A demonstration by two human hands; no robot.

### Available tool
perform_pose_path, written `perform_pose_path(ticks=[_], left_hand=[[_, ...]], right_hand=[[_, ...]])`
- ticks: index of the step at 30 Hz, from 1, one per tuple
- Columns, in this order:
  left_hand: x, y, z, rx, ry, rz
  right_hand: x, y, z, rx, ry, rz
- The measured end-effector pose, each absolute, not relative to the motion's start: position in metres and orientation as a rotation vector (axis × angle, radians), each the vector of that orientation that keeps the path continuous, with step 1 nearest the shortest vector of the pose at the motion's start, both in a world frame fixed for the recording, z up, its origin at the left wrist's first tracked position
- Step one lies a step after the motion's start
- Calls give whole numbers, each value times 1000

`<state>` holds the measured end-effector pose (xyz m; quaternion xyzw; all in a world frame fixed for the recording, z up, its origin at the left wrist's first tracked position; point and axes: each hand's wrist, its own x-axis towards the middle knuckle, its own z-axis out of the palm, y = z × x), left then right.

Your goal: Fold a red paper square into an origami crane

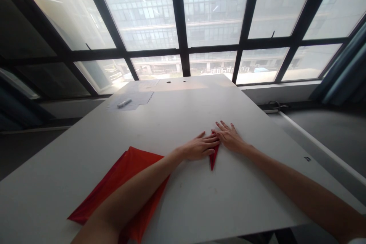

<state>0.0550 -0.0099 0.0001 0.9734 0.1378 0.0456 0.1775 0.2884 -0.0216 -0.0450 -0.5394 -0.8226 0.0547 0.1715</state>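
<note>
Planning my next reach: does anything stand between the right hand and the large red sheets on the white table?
Yes. From the right hand, the narrow folded red paper and the left hand come first, and the left forearm lies across, hiding part of the large red sheets.

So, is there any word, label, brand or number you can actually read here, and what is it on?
Nothing can be read.
Sheets of paper: any print is too blurred to read.
White pen or marker: too small to read.
Small dark mark on the white table: too small to read.
</note>
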Motion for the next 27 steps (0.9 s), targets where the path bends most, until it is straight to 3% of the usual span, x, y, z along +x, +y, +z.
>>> perform_pose_path(ticks=[5,10,17,21,27], left_hand=[[54,-9,-7,2818,443,221],[55,-10,-11,2807,518,361],[62,-2,-15,2518,1080,981],[64,-2,-20,2554,1297,819],[64,-1,-26,2577,1228,718]], right_hand=[[290,-18,-46,-1535,-2108,147],[289,-21,-41,-1234,-2045,182],[288,-24,-41,-1226,-2224,154],[287,-25,-42,-1296,-2231,85],[283,-27,-41,-1401,-2172,49]])
